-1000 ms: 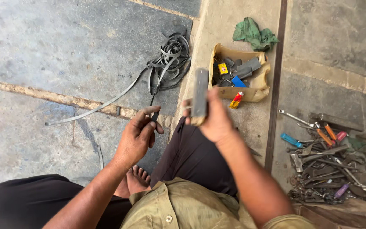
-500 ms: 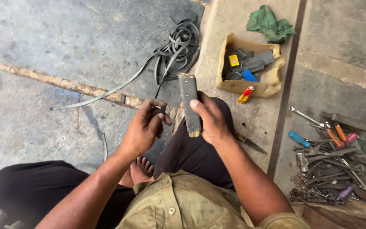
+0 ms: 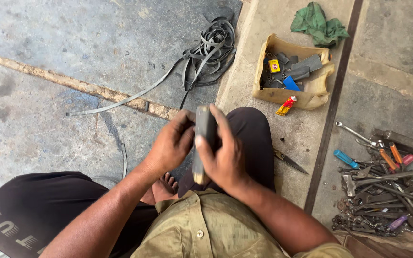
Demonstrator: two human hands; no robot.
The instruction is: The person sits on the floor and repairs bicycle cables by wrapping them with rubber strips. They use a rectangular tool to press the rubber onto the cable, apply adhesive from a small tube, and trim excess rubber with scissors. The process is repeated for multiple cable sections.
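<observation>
My right hand (image 3: 225, 155) grips a long flat grey block (image 3: 202, 138), held edge-on above my knee. My left hand (image 3: 170, 143) is curled against the block's left side near its top; whatever small item it holds is hidden by the fingers. I sit on the ground in dark trousers and an olive shirt, with a bare foot (image 3: 163, 186) showing below the hands.
A tangle of grey rubber strips (image 3: 206, 52) lies ahead on the concrete. A torn cardboard box (image 3: 311, 93) holds small parts, with a green rag (image 3: 319, 24) behind it. Scissors (image 3: 288, 160) lie by my knee. A heap of spanners and screwdrivers (image 3: 383, 186) sits at right.
My right hand has turned the block from flat to edge-on and brought it closer. My left hand has closed in against it.
</observation>
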